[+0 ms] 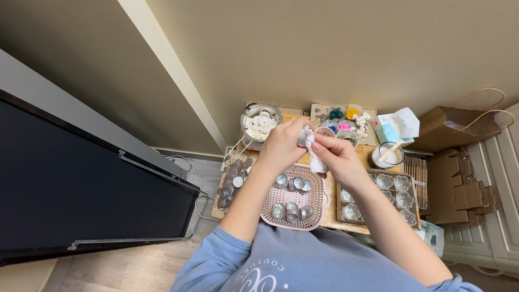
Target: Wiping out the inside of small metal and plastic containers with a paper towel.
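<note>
Two hands are meeting above the low wooden table (pixel 331 213), head view only. Left hand (pixel 281 146) is closing around a small item that I can't make out, and right hand (pixel 338 157) is pinching a white cloth (pixel 311 148) against it; both gripping, neither open. They're hovering over the far edge of the pink perforated basket (pixel 319 201), which is sitting at the table's near edge and holding small metal cups (pixel 292 211).

Room to move: table is crowded edge to edge. Dark mould tray (pixel 230 186) is lying along the left edge, a cardboard tray of clear flower-shaped holders (pixel 397 192) is taking up the near right corner. Metal pot of white chunks (pixel 260 123) is sitting at the far left corner, a glass jar with a wooden stick (pixel 388 155) near the far right.

Packages: pale blue tissue box (pixel 390 128) with a white sheet sticking up at the far right edge; brown paper bag (pixel 454 127) with cord handles and flattened cardboard (pixel 459 189) on the floor beyond the right edge.
</note>
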